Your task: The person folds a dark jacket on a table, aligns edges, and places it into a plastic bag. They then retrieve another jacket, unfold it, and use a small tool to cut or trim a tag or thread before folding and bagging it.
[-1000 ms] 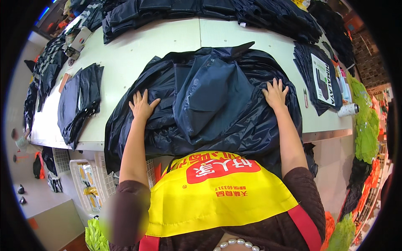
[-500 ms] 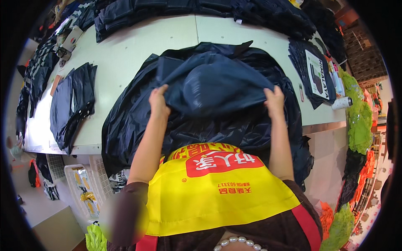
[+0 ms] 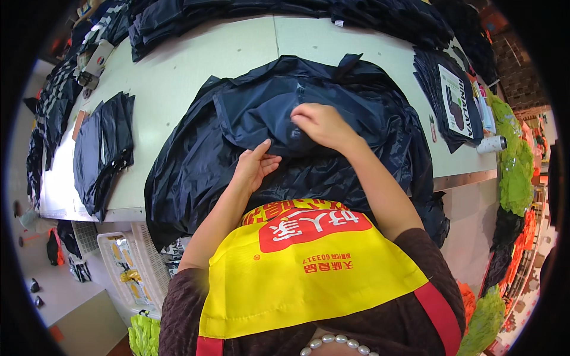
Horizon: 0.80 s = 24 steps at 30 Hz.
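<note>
A dark navy piece of thin, shiny fabric (image 3: 255, 115) lies spread on top of a large crumpled heap of similar dark fabric (image 3: 184, 169) on the table. My left hand (image 3: 256, 169) is at the near left edge of the piece, its thumb against the edge and its fingers loosely bent and apart. Over the middle of the piece is my right hand (image 3: 320, 126), its fingers curled closed close to the cloth. What those fingers pinch, if anything, is hidden.
Stacks of dark folded pieces lie on the white table (image 3: 196, 65): one at left (image 3: 107, 154), one at right (image 3: 445, 95). Near the right stack are a spool (image 3: 491, 144) and small snips (image 3: 433, 129). More dark fabric (image 3: 285, 8) lines the far edge. A white basket (image 3: 127, 267) stands below left.
Both hands have let go of the piece's two side edges, and it has come down flat on the heap. My right hand moved left to the middle; my left hand moved nearer and slightly right.
</note>
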Motion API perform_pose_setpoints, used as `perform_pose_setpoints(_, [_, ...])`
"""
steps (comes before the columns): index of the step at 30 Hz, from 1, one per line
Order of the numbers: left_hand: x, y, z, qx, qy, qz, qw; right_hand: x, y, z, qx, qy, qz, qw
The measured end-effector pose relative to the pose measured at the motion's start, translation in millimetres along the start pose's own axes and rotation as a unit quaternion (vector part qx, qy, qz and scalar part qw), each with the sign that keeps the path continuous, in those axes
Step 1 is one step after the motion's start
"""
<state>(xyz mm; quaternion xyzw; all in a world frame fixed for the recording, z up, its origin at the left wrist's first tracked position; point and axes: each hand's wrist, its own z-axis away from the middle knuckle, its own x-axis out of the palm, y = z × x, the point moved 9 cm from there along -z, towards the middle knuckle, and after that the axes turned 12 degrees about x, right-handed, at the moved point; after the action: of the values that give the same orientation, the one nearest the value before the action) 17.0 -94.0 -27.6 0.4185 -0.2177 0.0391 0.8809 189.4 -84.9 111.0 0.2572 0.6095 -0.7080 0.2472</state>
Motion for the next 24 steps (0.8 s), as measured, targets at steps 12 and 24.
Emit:
perform_pose_setpoints(12, [-21, 121, 51, 0.323, 0.029, -0.048, 0.945, 12, 47, 38, 0.055, -0.283, -0.082, 0.954])
perform_pose_setpoints(24, [-23, 158, -48, 0.361, -0.162, -0.142, 0.908, -128, 106, 113, -0.080, 0.191, 0.223, 0.953])
